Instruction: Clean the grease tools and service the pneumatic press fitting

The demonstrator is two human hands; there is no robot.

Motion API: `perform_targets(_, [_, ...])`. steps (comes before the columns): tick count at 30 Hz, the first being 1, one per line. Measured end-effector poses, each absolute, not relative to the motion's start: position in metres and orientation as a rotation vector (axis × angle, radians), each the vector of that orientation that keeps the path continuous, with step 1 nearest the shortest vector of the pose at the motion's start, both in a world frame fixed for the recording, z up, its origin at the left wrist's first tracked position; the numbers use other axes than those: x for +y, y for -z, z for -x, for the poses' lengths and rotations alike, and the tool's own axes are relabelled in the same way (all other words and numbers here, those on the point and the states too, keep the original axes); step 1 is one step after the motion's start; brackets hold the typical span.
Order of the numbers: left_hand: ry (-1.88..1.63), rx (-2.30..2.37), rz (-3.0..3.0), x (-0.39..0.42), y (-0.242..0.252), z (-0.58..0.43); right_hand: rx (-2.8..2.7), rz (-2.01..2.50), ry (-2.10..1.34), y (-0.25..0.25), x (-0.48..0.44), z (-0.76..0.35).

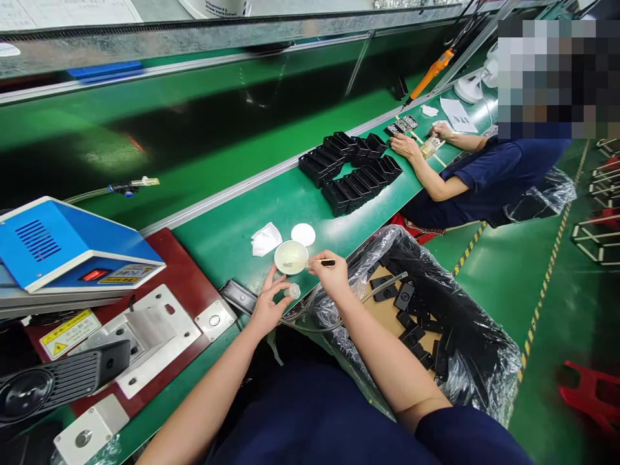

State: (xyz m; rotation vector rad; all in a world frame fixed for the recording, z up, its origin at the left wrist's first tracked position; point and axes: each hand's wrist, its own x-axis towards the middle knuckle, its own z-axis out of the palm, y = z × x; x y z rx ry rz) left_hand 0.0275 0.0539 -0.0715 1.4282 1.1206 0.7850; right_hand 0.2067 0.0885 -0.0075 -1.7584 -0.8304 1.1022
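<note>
A white bowl (pixel 290 271) sits on the green table (pixel 232 223) right in front of the person, with something pale inside. A brush (pixel 328 263) dips into it, its flat end within the rim. The right hand (pixel 332 274) has its fingers closed around the brush's handle, the dark end poking out past them. The left hand (pixel 268 303) pinches a small clear cap (pixel 293 290) between thumb and fingers, just beside the bowl; one finger reaches up to the bowl's edge, though I can't tell if it touches.

Behind the bowl lie a round white lid (pixel 303 234) and a crumpled tissue (pixel 266 239). A dark tray (pixel 238 296) rests near the left hand. Farther along the table, black cases (pixel 358 187) stand in rows, and beyond them a co-worker (pixel 498 165) in dark blue handles a small part. An orange screwdriver (pixel 433 74) hangs over that spot. A plastic-lined box (pixel 489 361) of black pieces (pixel 411 336) stands beside the right arm; a blue machine (pixel 72 245) is off to the left.
</note>
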Motion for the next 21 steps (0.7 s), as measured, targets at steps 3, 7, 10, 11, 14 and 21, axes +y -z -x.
perform_targets(3, [-0.785,1.125,-1.413,0.054,0.072,-0.028,-0.683,1.711,-1.126,0.007,0.086,-0.207])
perform_targets(7, [-0.788,1.128,-1.395,0.054,0.074,-0.028,-0.502,1.656,-1.125,0.002,0.081,-0.209])
perform_targets(10, [-0.792,1.126,-1.391,0.054,0.076,-0.028,-0.381,1.609,-1.125,0.0,0.078,-0.211])
perform_targets(11, [-0.796,1.125,-1.386,0.053,0.076,-0.028,-0.346,1.594,-1.123,-0.001,0.076,-0.212])
perform_targets(14, [-0.804,1.121,-1.361,0.051,0.078,-0.028,-0.264,1.549,-1.117,-0.004,0.073,-0.215])
perform_targets(21, [-0.899,1.289,-1.399,0.046,0.069,-0.018,-0.28,1.443,-1.073,-0.036,0.061,-0.222])
